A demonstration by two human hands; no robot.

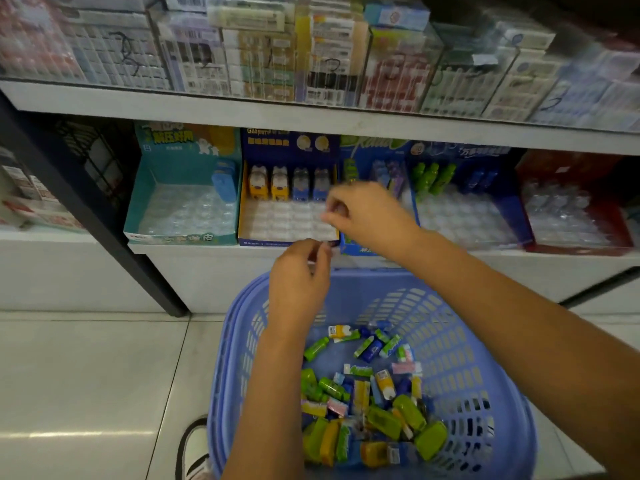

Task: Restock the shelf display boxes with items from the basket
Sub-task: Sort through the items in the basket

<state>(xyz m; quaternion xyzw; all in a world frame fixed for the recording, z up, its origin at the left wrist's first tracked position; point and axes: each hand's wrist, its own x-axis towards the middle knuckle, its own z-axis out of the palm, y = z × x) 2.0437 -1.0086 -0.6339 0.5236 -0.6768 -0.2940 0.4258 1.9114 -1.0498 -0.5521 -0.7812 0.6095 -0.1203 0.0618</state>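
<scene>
Hands raised over basket (485, 341): right hand (363, 216) and left hand (299, 271) pinched, contents unclear.

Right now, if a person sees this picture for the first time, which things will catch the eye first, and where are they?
The blue basket fills the lower middle, on the floor, with a heap of small green, yellow and blue packets at its bottom. Above it, the left hand and right hand reach toward the half-empty display boxes on the lower shelf.
</scene>
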